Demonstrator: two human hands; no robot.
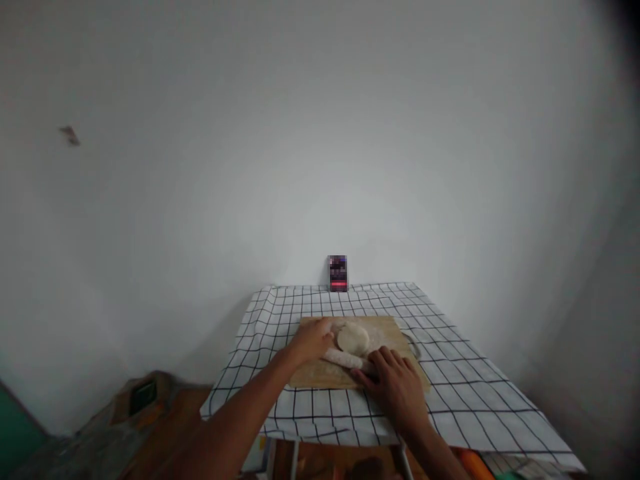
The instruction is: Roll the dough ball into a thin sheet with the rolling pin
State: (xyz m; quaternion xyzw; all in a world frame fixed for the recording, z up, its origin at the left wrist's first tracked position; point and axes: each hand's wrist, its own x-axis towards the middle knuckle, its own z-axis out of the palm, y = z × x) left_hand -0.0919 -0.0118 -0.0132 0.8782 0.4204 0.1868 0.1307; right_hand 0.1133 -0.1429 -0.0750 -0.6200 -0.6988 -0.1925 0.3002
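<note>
A flattened round of pale dough lies on a floury wooden board. Just on the near side of the dough is a flour-dusted rolling pin, slanting down to the right. My left hand is closed around its left end, with the fingertips beside the dough's left edge. Its right end is covered by my right hand, whose fingers curl over it near the board's right side. Both ends of the pin are hidden under the hands.
A white cloth with dark grid lines covers the table. Against the white wall at the table's far edge stands a blurred dark upright screen or box. A cardboard box sits on the floor at the left.
</note>
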